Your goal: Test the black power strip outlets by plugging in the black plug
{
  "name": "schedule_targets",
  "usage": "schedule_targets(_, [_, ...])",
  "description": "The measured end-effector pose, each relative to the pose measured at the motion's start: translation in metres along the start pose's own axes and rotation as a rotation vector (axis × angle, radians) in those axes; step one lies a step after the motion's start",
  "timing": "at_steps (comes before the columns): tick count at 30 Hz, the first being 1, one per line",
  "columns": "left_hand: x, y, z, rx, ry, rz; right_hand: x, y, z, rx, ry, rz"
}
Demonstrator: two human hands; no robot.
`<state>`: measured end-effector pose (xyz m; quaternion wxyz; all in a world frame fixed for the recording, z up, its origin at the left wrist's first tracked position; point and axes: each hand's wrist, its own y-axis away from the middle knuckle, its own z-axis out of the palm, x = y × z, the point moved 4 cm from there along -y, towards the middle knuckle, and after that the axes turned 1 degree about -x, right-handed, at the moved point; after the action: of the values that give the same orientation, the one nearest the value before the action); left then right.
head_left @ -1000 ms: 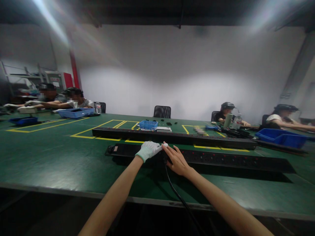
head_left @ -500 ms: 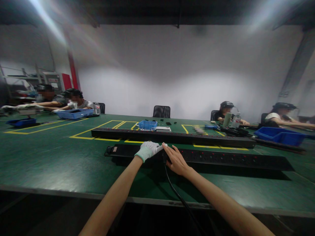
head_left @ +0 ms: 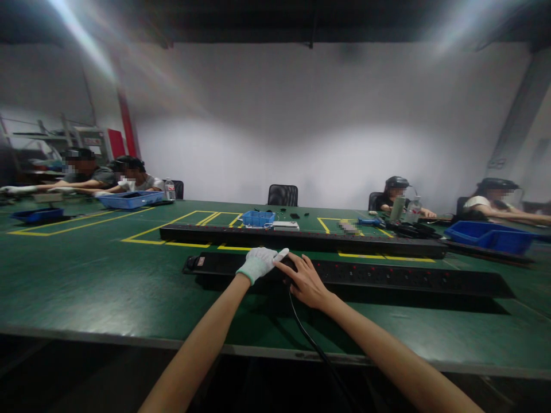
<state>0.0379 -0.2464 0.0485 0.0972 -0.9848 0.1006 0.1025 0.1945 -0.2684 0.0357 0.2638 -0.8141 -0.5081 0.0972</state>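
Note:
A long black power strip (head_left: 383,275), with a row of sockets and small red marks, lies across the table in front of me. My left hand (head_left: 260,261), in a white glove with a mint cuff, rests on its left-middle part, one finger stretched to the right. My bare right hand (head_left: 307,281) is against the strip just beside it, fingers curved over a black plug that they mostly hide. From under that hand a black cable (head_left: 307,335) runs down over the table edge. The fingertips of both hands nearly meet; whether they touch is unclear.
Behind lies a second long black strip (head_left: 301,238). A blue basket (head_left: 258,218) and a white box (head_left: 286,226) stand beyond it. Blue bins (head_left: 491,238) sit at right, a blue tray (head_left: 131,199) at left. Co-workers sit along both far sides. The green table (head_left: 107,292) has yellow tape lines.
My right hand's fingers have shifted slightly, with one now reaching further left below the gloved fingertip and covering more of the plug. My left hand and the strip stay nearly in place.

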Motion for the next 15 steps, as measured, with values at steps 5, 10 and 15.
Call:
schedule_targets(5, [0.001,-0.003,-0.002,-0.030,0.041,-0.089,-0.004,0.000,0.000,0.055,0.035,0.007])
schedule_targets(10, [0.005,-0.013,-0.005,-0.051,0.101,-0.242,-0.007,-0.003,-0.002,0.094,0.041,-0.045])
schedule_targets(15, [0.010,-0.018,-0.004,-0.034,0.151,-0.337,-0.008,-0.008,0.001,0.200,0.056,-0.125])
